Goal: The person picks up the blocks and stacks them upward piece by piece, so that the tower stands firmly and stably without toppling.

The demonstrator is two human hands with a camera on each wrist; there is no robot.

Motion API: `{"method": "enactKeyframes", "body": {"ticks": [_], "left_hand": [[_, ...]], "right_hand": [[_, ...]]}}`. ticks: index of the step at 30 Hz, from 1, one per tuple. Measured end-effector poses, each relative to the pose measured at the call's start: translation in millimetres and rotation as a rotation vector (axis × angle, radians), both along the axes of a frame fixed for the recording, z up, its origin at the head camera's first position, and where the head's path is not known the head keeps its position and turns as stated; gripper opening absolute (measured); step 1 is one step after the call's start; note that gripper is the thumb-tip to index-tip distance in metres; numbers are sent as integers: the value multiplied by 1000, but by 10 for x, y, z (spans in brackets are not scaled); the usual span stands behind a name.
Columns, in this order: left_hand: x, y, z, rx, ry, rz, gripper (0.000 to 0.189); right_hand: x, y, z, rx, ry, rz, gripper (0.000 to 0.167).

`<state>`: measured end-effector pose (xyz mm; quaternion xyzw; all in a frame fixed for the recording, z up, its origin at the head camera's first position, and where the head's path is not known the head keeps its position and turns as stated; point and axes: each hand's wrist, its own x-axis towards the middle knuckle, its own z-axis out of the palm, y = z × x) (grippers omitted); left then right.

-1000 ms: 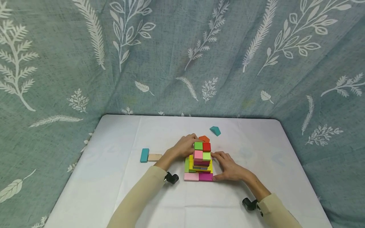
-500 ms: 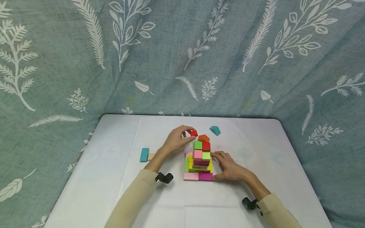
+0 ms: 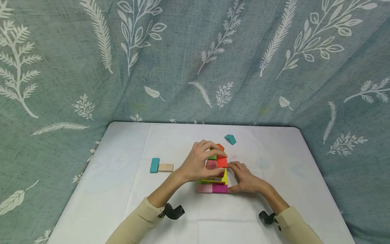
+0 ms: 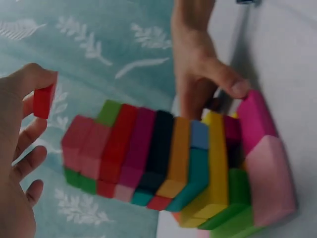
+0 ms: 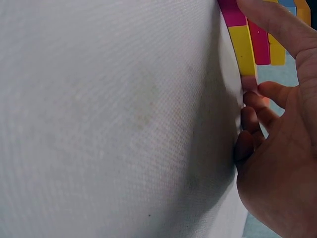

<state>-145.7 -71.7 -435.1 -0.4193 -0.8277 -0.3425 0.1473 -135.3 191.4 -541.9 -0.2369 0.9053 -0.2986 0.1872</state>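
Note:
In the head view my left hand [image 3: 198, 161] reaches across the upper part of a tower of coloured wooden blocks [image 4: 163, 153]. Between thumb and fingertips it pinches a red block [image 3: 222, 162]. The left wrist view has this red block [image 4: 44, 101] held apart from the tower's top. My right hand [image 3: 248, 179] rests against the tower's right side, low down. Its thumb touches the magenta block [image 3: 219, 188] at the base, and its index finger reaches a pink block [image 5: 249, 83] farther back. The left hand hides part of the tower in the head view.
A teal block [image 3: 154, 165] and a plain wooden block [image 3: 166, 167] lie left of the tower. Behind it is an orange block [image 3: 220, 147], partly hidden. A teal angular block [image 3: 230, 139] lies farther back. Patterned curtain [image 3: 182, 67] hangs beyond the white table [image 3: 259, 145].
My left hand came out from behind the tower with the red block, then carried it forward and right to the tower's upper part. The right hand stayed in place.

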Motion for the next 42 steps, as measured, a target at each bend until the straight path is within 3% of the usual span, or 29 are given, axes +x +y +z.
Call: {"method": "enactKeyframes", "body": {"ticks": [3,7,17,21,26,31,42], "left_hand": [[35,61,-73,-96,51,13,36],[34,79,-166,-148,53,38,35],[13,64,-252,-148,16,62,35],[9,82,-275,-155,14,39,40],[-7,108,-284,-174,20,4,32],[-5,97,-287,-158,-5,13,26],[-5,77,-279,-141,-22,16,33]], "right_hand": [[-4,6,-8,-15,7,10,98],[4,3,-18,-18,2,10,98],[26,-2,-19,-4,5,2,97],[25,0,-11,0,4,6,97],[19,0,-8,4,1,1,99],[20,-2,-16,6,-3,-6,99],[12,4,-14,7,8,-1,101]]}}
